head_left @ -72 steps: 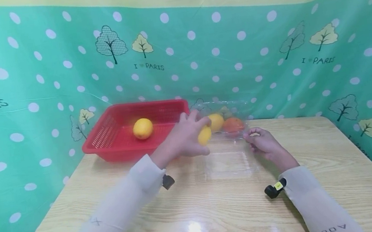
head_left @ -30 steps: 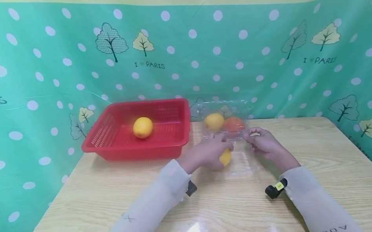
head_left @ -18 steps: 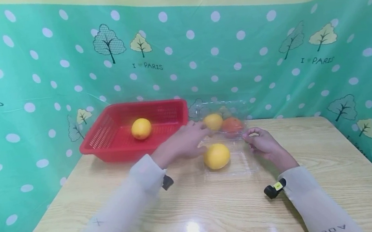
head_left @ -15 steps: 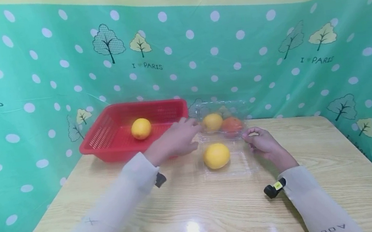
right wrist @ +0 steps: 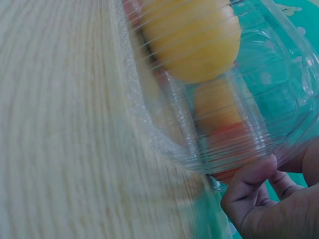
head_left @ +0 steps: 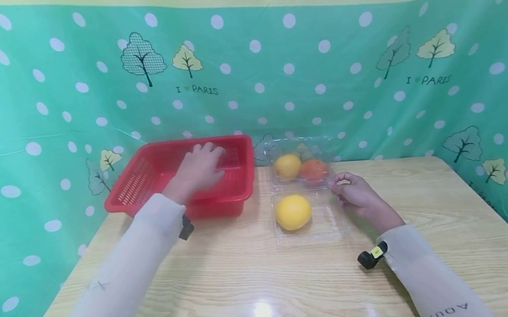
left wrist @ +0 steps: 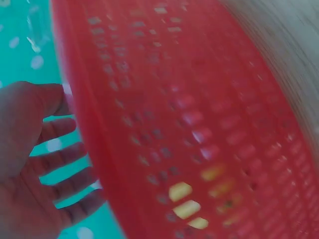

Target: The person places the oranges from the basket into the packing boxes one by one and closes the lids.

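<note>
My left hand [head_left: 198,169] hovers over the red slotted plastic basket [head_left: 241,188], fingers spread and holding nothing. In the left wrist view, fingertips overlap the basket's rim, and a yellow fruit [left wrist: 186,209] shows through the slots; in the head view the hand hides it. My right hand [head_left: 359,197] pinches the edge of a clear plastic clamshell container [head_left: 331,221] between thumb and finger. A lemon-like yellow fruit [head_left: 293,212] sits in its near half, on the left. Behind it, another yellow fruit [head_left: 288,167] and an orange-red fruit [head_left: 314,170] show through the clear plastic.
Basket and container stand side by side toward the back of a light wood-grain table [head_left: 233,291]. A green dotted curtain [head_left: 344,75] with printed trees hangs close behind the table and along both sides.
My left hand carried the yellow fruit from beside the basket into the container's near half, let go, and moved left over the basket. The right hand keeps its pinch on the container.
</note>
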The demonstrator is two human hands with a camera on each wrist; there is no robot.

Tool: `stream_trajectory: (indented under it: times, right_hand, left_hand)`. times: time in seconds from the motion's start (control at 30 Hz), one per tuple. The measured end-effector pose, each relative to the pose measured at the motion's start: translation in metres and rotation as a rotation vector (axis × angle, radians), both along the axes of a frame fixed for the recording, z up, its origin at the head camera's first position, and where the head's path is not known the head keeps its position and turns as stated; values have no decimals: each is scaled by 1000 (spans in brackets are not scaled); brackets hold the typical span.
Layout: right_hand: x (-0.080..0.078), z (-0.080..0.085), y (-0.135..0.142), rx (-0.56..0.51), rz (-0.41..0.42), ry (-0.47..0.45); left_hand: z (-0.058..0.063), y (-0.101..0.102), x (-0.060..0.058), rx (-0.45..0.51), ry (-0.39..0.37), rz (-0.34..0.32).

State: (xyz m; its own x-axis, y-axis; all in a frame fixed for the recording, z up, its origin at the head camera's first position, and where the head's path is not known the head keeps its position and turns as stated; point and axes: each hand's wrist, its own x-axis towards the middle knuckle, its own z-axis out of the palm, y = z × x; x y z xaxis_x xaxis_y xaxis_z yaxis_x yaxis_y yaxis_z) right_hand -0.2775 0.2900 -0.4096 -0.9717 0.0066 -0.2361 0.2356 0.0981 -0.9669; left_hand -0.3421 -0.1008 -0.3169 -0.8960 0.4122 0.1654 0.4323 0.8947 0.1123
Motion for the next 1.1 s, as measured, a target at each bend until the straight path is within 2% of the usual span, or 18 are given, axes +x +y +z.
stream_trajectory:
  times: [0.27, 0.53, 0.77, 0.87, 1.1]
  right_hand:
    - [-1, 0, -1, 19, 1, 3]
    - [-3, -1, -2, 13, -18, -1]
    - [-2, 0, -2, 9, -13, 5]
    - [-2, 0, -1, 7, -15, 11]
    - [-1, -2, 1, 31, -6, 19]
  left_hand:
    - [-15, -29, -24, 27, -34, 98]
    - [-27, -53, -37, -2, -115, 185]
    - [-31, -57, -37, 67, -266, 219]
    - [-32, -56, -37, 81, -323, 220]
    - [-33, -53, -39, 104, -485, 268]
